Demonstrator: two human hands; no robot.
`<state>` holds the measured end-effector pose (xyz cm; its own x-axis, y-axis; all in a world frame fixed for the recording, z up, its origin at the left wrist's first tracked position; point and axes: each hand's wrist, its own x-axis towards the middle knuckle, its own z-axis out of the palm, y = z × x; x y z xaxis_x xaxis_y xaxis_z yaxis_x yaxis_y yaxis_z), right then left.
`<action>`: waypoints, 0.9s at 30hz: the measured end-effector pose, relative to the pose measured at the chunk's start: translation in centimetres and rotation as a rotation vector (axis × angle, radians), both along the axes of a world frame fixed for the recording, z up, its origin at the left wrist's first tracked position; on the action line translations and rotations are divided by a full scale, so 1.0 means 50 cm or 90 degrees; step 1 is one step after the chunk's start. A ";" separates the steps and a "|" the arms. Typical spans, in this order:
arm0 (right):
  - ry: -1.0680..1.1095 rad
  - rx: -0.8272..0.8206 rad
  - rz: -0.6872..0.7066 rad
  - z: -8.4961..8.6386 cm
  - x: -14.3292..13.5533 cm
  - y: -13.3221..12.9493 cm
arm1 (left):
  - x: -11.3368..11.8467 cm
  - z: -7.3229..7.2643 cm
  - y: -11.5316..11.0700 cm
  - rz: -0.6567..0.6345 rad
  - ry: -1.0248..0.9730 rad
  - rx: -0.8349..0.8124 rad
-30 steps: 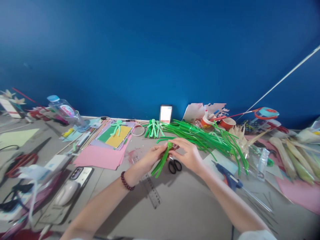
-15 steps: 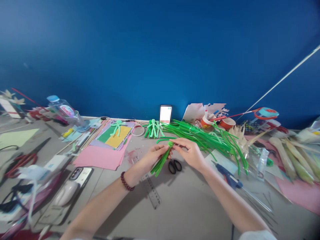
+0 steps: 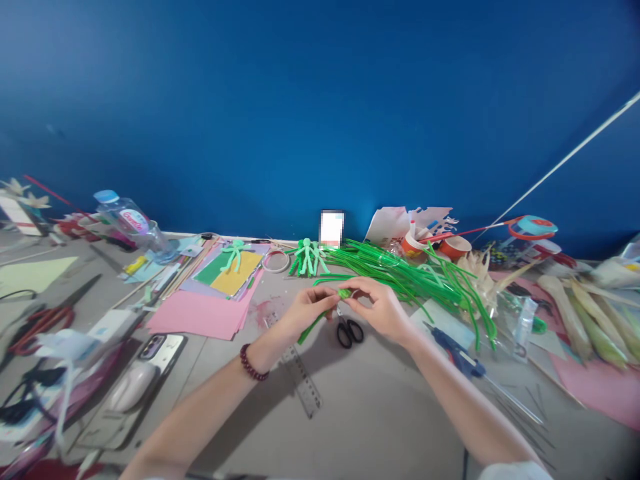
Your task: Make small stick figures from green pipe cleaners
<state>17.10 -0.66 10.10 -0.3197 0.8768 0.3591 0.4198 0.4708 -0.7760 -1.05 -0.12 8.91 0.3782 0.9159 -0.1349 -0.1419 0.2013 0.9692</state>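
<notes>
Green pipe cleaners (image 3: 311, 328) are bunched in my left hand (image 3: 311, 308), their ends sticking out below the palm. My left thumb and fingers pinch the bunch near its top. At that top, a bright green knob (image 3: 344, 293) shows between both hands. The fingertips of my right hand (image 3: 375, 307) are closed on the knob from the right. Black-handled scissors (image 3: 349, 333) lie just below the hands, their blades partly hidden. A clear ruler (image 3: 303, 381) lies under my left wrist.
Long green pipe cleaners (image 3: 400, 273) spread behind the hands. Finished light green figures (image 3: 307, 257) stand at the back. Pink paper (image 3: 205, 315) lies to the left, a glue gun (image 3: 457, 353) to the right. A phone (image 3: 163, 353) and a mouse (image 3: 134, 387) are at front left.
The bunch has turned in my left hand, so less of its lower ends shows. Both hands have stayed together, with the knob now tipped slightly lower between the fingertips.
</notes>
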 end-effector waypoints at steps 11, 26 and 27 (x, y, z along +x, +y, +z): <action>0.051 -0.042 -0.031 -0.014 -0.009 0.003 | 0.006 -0.018 0.004 0.084 0.016 0.055; 0.203 -0.219 -0.014 -0.008 -0.016 -0.002 | 0.001 -0.016 -0.018 0.210 0.223 0.411; 0.203 -0.219 -0.019 -0.010 -0.017 -0.002 | 0.000 -0.016 -0.019 0.212 0.219 0.409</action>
